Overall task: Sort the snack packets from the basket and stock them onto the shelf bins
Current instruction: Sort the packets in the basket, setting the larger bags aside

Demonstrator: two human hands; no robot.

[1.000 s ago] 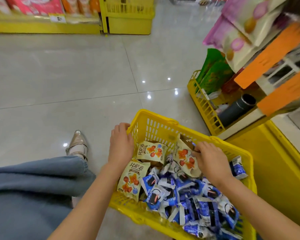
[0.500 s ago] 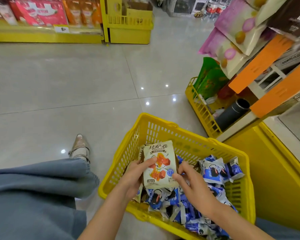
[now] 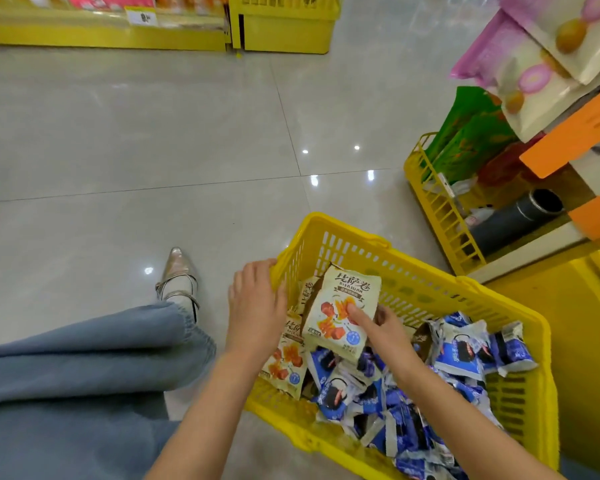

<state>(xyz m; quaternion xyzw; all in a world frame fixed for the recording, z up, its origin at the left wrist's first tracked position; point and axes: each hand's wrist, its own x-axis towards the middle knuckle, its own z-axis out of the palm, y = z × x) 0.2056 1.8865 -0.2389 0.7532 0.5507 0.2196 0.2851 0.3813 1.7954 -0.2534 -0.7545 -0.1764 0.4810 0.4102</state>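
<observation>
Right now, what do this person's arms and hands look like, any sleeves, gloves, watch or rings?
The left forearm and right forearm are bare down to the frame's lower edge: no sleeve, watch or bracelet shows. The left hand and right hand are ungloved, with no ring on the fingers in view.

Looks like a shop, on a glossy tiled aisle floor (image 3: pixel 153 133). Has low yellow shelving (image 3: pixel 101 36) with a price tag (image 3: pixel 141 17) and packaged goods far ahead of the left hand (image 3: pixel 257 306), plus a yellow rack (image 3: pixel 440 216) of green bags (image 3: pixel 465 140) and pink packs (image 3: pixel 499 60) behind orange label strips (image 3: pixel 575 133), ahead and right of the right hand (image 3: pixel 388 337). Holds a yellow shopping basket (image 3: pixel 423 285) of snack packets (image 3: pixel 461 351) at the hands.
</observation>
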